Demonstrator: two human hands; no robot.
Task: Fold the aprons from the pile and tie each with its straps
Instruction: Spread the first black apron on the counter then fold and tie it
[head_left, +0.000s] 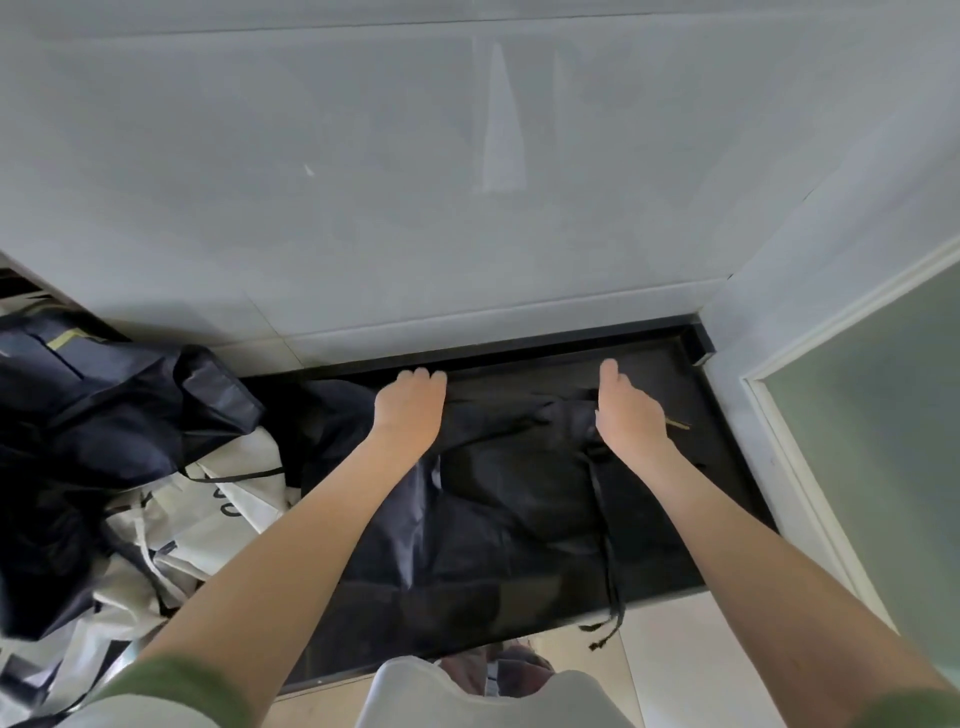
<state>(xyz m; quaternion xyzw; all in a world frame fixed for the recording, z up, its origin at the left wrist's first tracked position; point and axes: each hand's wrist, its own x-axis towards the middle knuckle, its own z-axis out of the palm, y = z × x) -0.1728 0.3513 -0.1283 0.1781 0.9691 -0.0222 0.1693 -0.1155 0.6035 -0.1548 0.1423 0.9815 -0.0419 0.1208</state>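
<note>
Dark apron (519, 499) under left hand (410, 408), right hand (631, 415)

The tiled wall (467, 208) rises just behind the dark surface's (727, 467) far edge, and a side wall (805, 260) closes its right end. A heaped pile of aprons (104, 441) blocks the left. A bare strip lies open right of the spread apron (519, 493); its straps (608, 561) trail over the near edge.

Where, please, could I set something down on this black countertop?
Bare room: the glossy black countertop right of the spread dark fabric apron, up to the white wall, and its near strip. Crowded left, by the heap of navy and cream aprons.
</note>
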